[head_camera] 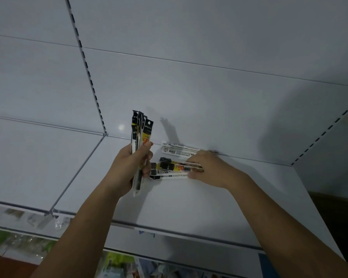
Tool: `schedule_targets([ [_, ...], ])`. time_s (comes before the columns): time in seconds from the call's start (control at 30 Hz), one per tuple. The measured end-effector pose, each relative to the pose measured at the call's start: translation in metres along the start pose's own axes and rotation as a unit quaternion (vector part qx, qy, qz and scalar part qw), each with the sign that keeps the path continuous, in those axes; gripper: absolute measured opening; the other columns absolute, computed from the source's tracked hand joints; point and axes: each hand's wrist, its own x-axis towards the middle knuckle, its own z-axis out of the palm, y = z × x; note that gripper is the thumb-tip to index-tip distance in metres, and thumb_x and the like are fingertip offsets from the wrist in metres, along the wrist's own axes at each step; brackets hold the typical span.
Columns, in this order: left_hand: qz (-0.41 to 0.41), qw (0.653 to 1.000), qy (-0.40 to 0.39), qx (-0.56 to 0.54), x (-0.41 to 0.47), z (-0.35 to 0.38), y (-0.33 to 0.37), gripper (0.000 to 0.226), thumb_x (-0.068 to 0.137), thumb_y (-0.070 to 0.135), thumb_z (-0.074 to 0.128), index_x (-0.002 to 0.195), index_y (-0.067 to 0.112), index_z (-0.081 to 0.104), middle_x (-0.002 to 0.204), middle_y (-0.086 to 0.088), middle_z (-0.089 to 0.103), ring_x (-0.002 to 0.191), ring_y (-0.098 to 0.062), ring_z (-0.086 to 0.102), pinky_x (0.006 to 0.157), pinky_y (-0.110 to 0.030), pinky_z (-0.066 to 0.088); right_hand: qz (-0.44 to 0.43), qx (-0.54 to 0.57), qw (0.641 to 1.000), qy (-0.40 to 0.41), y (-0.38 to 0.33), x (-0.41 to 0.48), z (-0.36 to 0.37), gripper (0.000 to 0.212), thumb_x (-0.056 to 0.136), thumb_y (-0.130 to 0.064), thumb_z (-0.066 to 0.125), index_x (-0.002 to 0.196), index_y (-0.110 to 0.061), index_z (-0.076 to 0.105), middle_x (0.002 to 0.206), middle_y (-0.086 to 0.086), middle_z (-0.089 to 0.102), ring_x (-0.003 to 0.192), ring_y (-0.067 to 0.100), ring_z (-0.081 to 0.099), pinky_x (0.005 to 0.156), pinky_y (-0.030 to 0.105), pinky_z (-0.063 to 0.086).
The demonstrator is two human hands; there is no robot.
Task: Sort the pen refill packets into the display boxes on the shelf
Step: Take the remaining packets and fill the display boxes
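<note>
My left hand (130,167) grips an upright bundle of pen refill packets (140,130), black and yellow at the top, above the white shelf (199,207). Several more packets (172,167) lie flat in a loose pile on the shelf just to the right of that hand. My right hand (209,169) rests on the right end of this pile, its fingers spread over the packets. A white packet with a barcode (177,150) lies at the back of the pile, against the shelf's rear panel. No display box is in view.
A slotted upright (88,73) runs down the white back panel on the left, and another (325,133) stands at the right corner. Below the shelf's front edge (169,230), lower shelves hold blurred packaged goods (117,263).
</note>
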Motion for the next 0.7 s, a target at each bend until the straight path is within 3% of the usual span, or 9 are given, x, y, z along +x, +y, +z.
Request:
schedule_targets([
  [0.07, -0.001, 1.0, 0.002, -0.001, 0.001, 0.0, 0.0, 0.029, 0.103, 0.031, 0.063, 0.118, 0.006, 0.06, 0.079, -0.008, 0.053, 0.055, -0.021, 0.043, 0.051, -0.031, 0.041, -0.005, 0.005, 1.0, 0.011, -0.005, 0.001, 0.004, 0.027, 0.09, -0.045, 0.072, 0.114, -0.032, 0.07, 0.111, -0.004, 0.059, 0.107, 0.016, 0.055, 0.098, 0.041, 0.05],
  [0.17, -0.003, 1.0, 0.004, -0.002, 0.001, 0.001, 0.0, 0.027, 0.104, 0.031, 0.063, 0.117, 0.007, 0.061, 0.079, -0.011, 0.051, 0.054, -0.021, 0.043, 0.05, -0.031, 0.041, -0.008, -0.008, 1.0, 0.022, -0.015, 0.002, 0.007, 0.058, 0.085, -0.051, 0.078, 0.137, -0.033, 0.06, 0.131, -0.003, 0.055, 0.125, 0.019, 0.045, 0.106, 0.04, 0.043],
  [0.3, -0.004, 1.0, 0.0, -0.001, 0.001, 0.002, 0.001, 0.025, 0.104, 0.031, 0.062, 0.114, 0.008, 0.06, 0.081, -0.014, 0.049, 0.054, -0.022, 0.043, 0.05, -0.03, 0.042, -0.021, -0.012, 1.0, -0.004, -0.025, 0.006, 0.01, 0.083, 0.078, -0.06, 0.082, 0.148, -0.029, 0.05, 0.136, -0.003, 0.05, 0.128, 0.017, 0.043, 0.109, 0.038, 0.04],
  [0.5, 0.0, 1.0, 0.003, 0.004, 0.002, 0.0, 0.0, 0.023, 0.104, 0.031, 0.062, 0.114, 0.01, 0.059, 0.081, -0.011, 0.051, 0.056, -0.022, 0.042, 0.051, -0.031, 0.04, -0.046, -0.056, 0.997, -0.01, -0.028, 0.013, 0.014, 0.051, 0.087, -0.06, 0.073, 0.123, -0.026, 0.06, 0.115, -0.004, 0.061, 0.108, 0.018, 0.056, 0.084, 0.034, 0.043],
  [0.7, 0.003, 1.0, 0.003, 0.001, 0.003, 0.001, 0.002, 0.023, 0.104, 0.03, 0.062, 0.115, 0.01, 0.059, 0.078, -0.006, 0.055, 0.055, -0.02, 0.044, 0.053, -0.031, 0.04, -0.024, -0.05, 0.998, -0.004, -0.026, 0.01, 0.017, 0.031, 0.1, -0.047, 0.061, 0.109, -0.018, 0.059, 0.108, 0.001, 0.066, 0.097, 0.023, 0.062, 0.08, 0.037, 0.051],
])
